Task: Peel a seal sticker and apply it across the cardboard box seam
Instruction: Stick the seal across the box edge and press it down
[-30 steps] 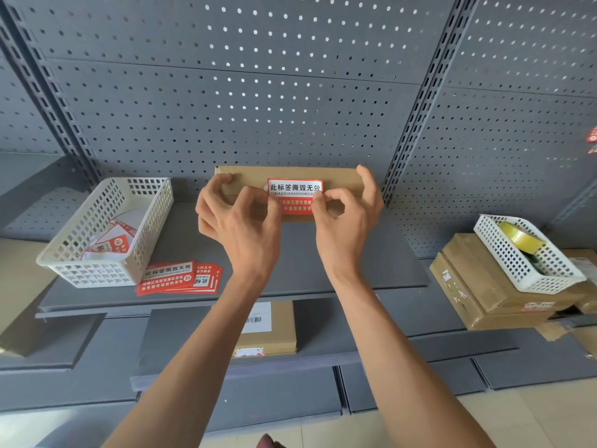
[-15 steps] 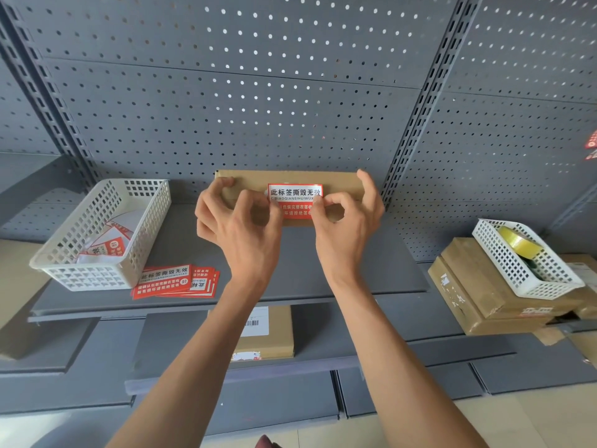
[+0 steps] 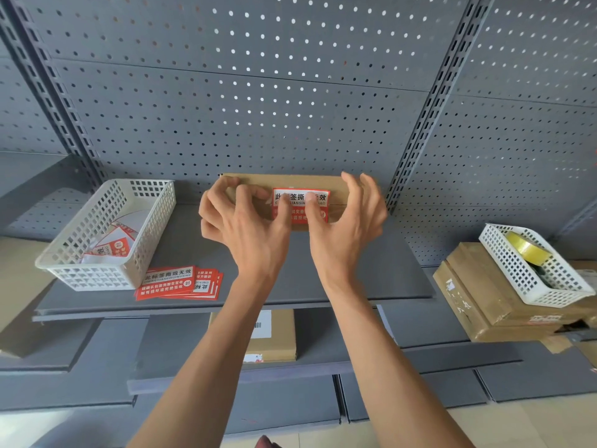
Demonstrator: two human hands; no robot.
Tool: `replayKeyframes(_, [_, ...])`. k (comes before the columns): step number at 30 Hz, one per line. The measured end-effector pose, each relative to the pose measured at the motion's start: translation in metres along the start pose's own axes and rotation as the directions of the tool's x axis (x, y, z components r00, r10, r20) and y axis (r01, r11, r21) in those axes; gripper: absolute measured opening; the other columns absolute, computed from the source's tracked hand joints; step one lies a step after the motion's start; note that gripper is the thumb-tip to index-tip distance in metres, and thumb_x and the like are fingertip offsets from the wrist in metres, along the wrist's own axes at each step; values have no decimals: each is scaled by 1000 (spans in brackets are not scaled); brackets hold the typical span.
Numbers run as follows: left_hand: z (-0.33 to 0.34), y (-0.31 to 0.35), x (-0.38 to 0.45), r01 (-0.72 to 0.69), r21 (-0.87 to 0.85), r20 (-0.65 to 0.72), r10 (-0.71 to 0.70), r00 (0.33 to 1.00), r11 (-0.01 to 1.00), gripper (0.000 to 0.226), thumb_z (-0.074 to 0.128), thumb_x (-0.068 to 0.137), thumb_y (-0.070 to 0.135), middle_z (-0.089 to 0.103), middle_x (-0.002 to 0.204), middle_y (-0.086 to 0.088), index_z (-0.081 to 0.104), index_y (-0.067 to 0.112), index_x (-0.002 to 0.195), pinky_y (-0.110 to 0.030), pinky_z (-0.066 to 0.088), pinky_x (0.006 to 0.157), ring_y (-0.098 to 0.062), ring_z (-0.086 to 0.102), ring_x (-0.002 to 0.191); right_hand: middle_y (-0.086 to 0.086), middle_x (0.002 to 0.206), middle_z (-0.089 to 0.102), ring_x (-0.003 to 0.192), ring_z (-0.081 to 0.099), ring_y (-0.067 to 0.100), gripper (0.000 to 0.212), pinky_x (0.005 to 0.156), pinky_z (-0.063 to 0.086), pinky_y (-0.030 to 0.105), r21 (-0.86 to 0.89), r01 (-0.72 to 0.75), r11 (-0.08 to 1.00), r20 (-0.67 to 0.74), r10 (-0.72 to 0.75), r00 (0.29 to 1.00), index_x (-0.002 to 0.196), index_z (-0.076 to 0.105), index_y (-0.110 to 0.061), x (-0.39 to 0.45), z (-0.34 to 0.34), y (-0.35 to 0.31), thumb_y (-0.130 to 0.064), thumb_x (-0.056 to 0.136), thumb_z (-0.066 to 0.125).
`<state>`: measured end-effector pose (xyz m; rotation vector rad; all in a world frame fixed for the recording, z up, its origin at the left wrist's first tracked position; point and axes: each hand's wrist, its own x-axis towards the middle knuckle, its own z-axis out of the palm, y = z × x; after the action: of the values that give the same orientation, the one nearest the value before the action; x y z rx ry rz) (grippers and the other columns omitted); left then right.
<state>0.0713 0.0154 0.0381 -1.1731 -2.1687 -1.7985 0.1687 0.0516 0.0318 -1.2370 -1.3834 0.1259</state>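
Note:
A flat cardboard box [image 3: 290,181] stands on its edge at the back of the grey shelf [image 3: 371,273], against the pegboard. A red and white seal sticker [image 3: 298,197] lies on its front face, over the horizontal seam. My left hand [image 3: 245,227] presses its thumb on the sticker's left half, and its arched fingers touch the box's left part. My right hand [image 3: 349,227] presses its thumb on the right half, its spread fingers reaching the box's right end. The hands hide much of the box front.
A white basket [image 3: 106,234] with peeled backing papers sits at the left. A stack of red stickers [image 3: 179,282] lies beside it. At the right a second basket [image 3: 533,270] with a yellow tape roll [image 3: 526,250] rests on cardboard boxes [image 3: 478,302]. Another box [image 3: 274,337] lies on the lower shelf.
Both hands have gone from pinching the sticker's lower part to pressing their thumbs higher on it. The fingers have spread out over the box. The sticker now lies flatter.

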Motion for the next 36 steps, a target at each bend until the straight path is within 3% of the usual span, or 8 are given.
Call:
replayKeyframes(4, [5,3,3,25,6,-34,-24,999,1000,39,74,74,61,45,129,3,57,26,82,-49,25,106,-29,32,132,-4,146,44,138,35,27,60,101,38,52,-52,-39,998,-31,38,999,126,61,-29,3,8,-6,-63,77,69])
replayKeyframes(10, [12,6,4,33,24,-67,-31,997,999,50,72,73,71,45,129,5,59,24,84,-47,22,104,-28,32,131,-2,145,45,138,36,27,60,102,36,50,-62,-63,996,-69,58,996,122,62,-27,6,17,-6,-62,74,72])
replayKeyframes(15, [16,4,4,33,14,-78,-31,996,999,45,75,75,63,45,129,3,58,23,84,-48,22,105,-30,33,131,-1,145,45,139,35,27,62,103,34,47,-57,-73,996,-76,68,995,122,61,-27,6,20,-6,-64,73,73])
replayKeyframes(26, [16,4,5,29,-50,-95,-34,995,998,29,72,83,48,46,125,3,58,23,87,-55,24,106,-28,32,131,-3,141,47,132,38,27,43,98,37,51,-32,-72,997,-84,69,994,118,64,-30,10,18,-1,-55,83,71])
replayKeyframes(36, [14,7,7,85,-154,-113,-103,988,984,8,67,86,31,48,119,7,64,24,84,-53,23,106,-22,33,129,-5,138,50,129,38,26,24,96,32,42,26,-93,995,-83,94,992,110,69,-32,13,17,3,-40,87,71])
